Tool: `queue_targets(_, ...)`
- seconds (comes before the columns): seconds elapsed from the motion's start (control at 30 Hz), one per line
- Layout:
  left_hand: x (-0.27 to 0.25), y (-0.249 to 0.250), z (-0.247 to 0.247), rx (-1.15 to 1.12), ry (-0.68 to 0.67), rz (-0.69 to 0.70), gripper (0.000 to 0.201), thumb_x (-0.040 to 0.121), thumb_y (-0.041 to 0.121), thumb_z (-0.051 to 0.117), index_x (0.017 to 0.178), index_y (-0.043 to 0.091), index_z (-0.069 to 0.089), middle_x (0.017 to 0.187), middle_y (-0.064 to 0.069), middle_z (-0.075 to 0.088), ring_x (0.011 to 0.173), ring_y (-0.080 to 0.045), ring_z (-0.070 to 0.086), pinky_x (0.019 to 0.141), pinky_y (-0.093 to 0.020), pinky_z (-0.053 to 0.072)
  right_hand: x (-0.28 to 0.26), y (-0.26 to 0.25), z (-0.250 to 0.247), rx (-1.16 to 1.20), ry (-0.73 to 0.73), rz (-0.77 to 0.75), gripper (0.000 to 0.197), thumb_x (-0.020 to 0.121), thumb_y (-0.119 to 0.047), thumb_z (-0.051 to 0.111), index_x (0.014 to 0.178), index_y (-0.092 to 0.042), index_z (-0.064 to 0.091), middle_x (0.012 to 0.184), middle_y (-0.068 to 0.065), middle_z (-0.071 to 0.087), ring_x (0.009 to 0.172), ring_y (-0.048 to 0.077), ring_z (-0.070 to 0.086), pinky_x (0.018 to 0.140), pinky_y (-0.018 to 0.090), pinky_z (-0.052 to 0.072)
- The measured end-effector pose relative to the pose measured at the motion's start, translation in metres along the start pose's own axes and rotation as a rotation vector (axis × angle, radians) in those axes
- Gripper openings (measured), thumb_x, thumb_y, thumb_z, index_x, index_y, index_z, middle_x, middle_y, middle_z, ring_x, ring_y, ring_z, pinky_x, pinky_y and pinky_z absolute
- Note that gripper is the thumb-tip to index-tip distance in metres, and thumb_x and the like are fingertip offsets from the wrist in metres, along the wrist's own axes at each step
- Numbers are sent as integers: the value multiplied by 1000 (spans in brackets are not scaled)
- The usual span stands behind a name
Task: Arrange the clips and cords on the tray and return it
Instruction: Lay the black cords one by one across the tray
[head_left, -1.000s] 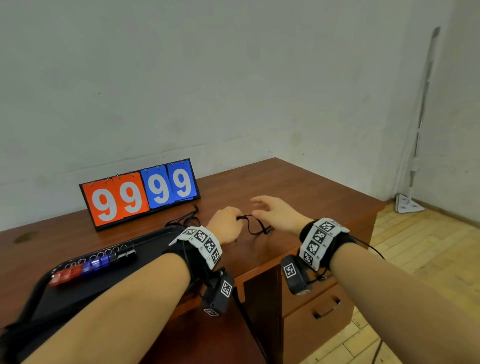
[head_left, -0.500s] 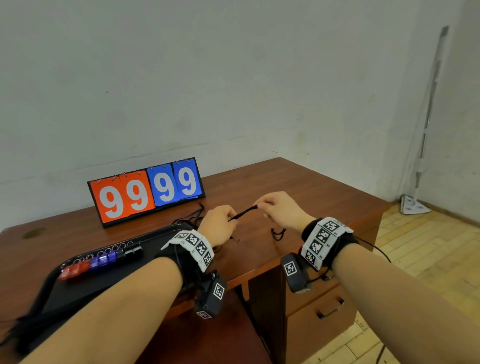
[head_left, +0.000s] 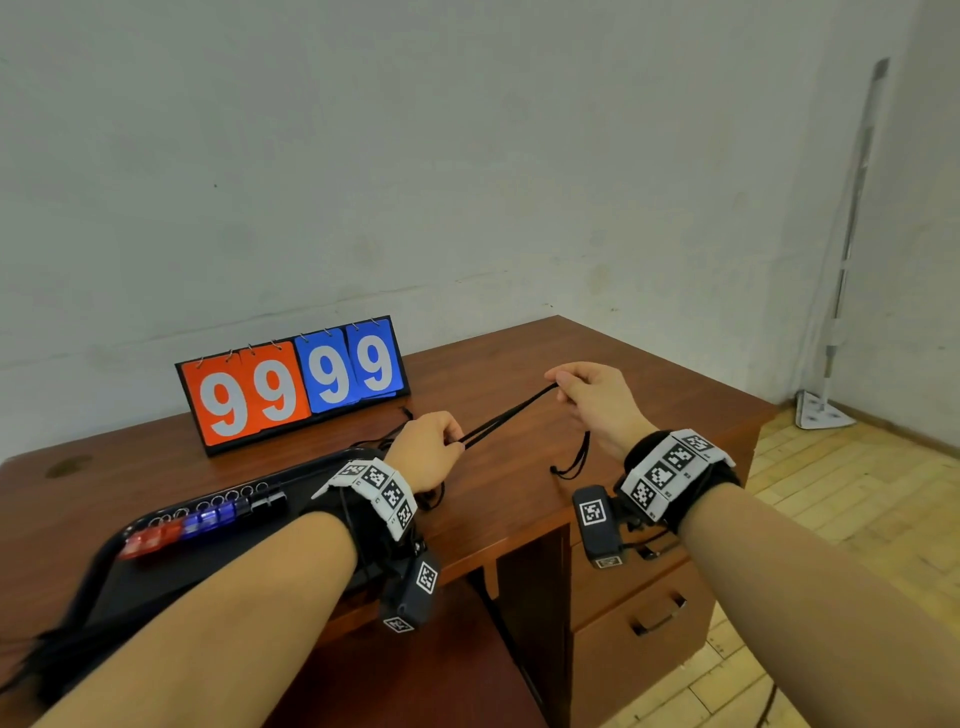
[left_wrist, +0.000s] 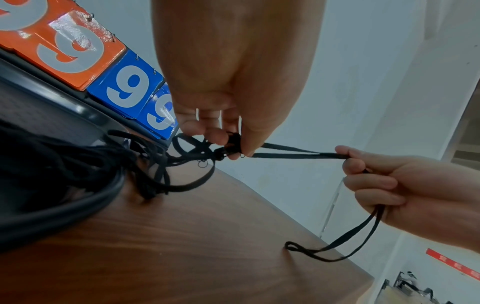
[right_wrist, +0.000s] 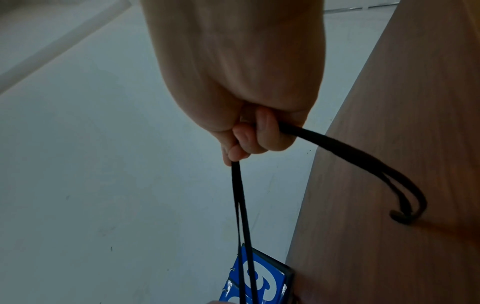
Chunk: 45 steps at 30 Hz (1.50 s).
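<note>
A doubled black cord (head_left: 506, 417) (left_wrist: 293, 152) (right_wrist: 242, 218) runs taut between my two hands above the desk. My left hand (head_left: 428, 452) (left_wrist: 228, 115) pinches one end, next to a tangle of more black cords (left_wrist: 161, 164). My right hand (head_left: 597, 397) (left_wrist: 384, 183) (right_wrist: 249, 131) grips the other end, and a loose loop (head_left: 574, 462) (right_wrist: 405, 197) hangs from it down to the desk. The black tray (head_left: 156, 587) sits at the left, with a row of red, blue and black clips (head_left: 202, 522) on it.
An orange and blue flip scoreboard (head_left: 293, 382) reading 99 99 stands on the wooden desk (head_left: 649, 384) behind the tray. The desk's right edge drops to a drawer (head_left: 654, 618) and a wooden floor. A white pole stand (head_left: 831, 332) leans in the corner.
My hands have moved apart: the right hand rose and went right, pulling the cord from a slack loop on the desk into a taut line. The left hand stayed near the tray.
</note>
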<state>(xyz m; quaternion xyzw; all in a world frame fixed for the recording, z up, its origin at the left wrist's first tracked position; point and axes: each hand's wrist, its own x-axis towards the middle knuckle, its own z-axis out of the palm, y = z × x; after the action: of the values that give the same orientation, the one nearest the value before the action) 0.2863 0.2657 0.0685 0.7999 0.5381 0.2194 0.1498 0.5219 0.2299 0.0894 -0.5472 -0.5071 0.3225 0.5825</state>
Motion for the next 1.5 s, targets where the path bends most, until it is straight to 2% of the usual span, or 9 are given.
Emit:
queue_targets(0.3, 2, 5, 1, -82, -94, -13, 10, 99, 25, 54, 99, 17, 61, 85, 2, 73, 72, -13, 65, 75, -31, 54, 7, 14, -4, -204, 46, 10, 23, 97, -13, 50, 96, -18, 73, 77, -2, 66, 64, 12, 55, 58, 25, 44)
queue_targets(0.43, 3, 11, 2, -121, -87, 13, 7, 98, 22, 56, 98, 19, 63, 82, 3, 74, 67, -11, 64, 73, -32, 55, 3, 17, 4, -590, -215, -115, 34, 93, -16, 57, 126, -23, 62, 128, -6, 58, 118, 11, 52, 96, 24, 39)
queue_targets(0.57, 4, 17, 7, -83, -101, 62, 3, 94, 22, 61, 97, 21, 63, 86, 5, 68, 73, -13, 64, 70, -30, 52, -6, 15, 32, -670, -506, -210, 50, 93, -17, 58, 142, -25, 48, 148, -4, 45, 136, 12, 39, 109, 26, 30)
queue_targets(0.67, 5, 20, 9, -88, -101, 73, 5, 91, 21, 63, 96, 23, 61, 92, 1, 68, 75, -18, 66, 71, -37, 56, -6, 18, 49, -661, -597, -229, 48, 92, -18, 59, 139, -21, 49, 135, -2, 57, 123, 15, 52, 104, 33, 41)
queue_targets(0.87, 4, 16, 9, -134, -88, 33, 17, 87, 13, 65, 102, 21, 63, 94, 3, 71, 80, -14, 68, 78, -34, 58, -6, 22, 51, -627, -501, -171, 22, 98, -19, 51, 95, -7, 69, 68, -2, 61, 63, 17, 59, 60, 29, 46)
queue_targets(1.0, 4, 13, 8, -132, -85, -39, 19, 88, 8, 59, 98, 23, 63, 86, 5, 73, 83, -15, 70, 82, -36, 58, -3, 24, 42, -531, -404, -81, 26, 98, -18, 52, 79, -14, 69, 62, -1, 60, 53, 14, 50, 51, 25, 40)
queue_targets(1.2, 5, 15, 8, -120, -57, -50, 19, 92, 7, 53, 92, 21, 66, 79, 4, 74, 76, -19, 70, 73, -36, 58, -3, 26, 34, -448, -385, -13, 24, 98, -17, 52, 83, -9, 69, 61, 0, 57, 47, 10, 45, 50, 24, 37)
queue_targets(1.3, 6, 15, 8, -138, -38, -44, 11, 96, 18, 57, 92, 21, 67, 77, 4, 73, 63, -8, 62, 62, -24, 46, -3, 26, 31, -363, -351, 20, 20, 97, -21, 56, 90, -9, 71, 54, -4, 48, 39, 5, 37, 44, 20, 31)
queue_targets(1.5, 7, 20, 11, -272, -63, -35, 16, 100, 23, 48, 94, 19, 62, 73, 2, 72, 59, -8, 60, 65, -27, 49, -8, 23, 32, -319, -414, 32, 23, 101, -21, 47, 92, -12, 66, 57, 0, 55, 41, 8, 45, 42, 20, 35)
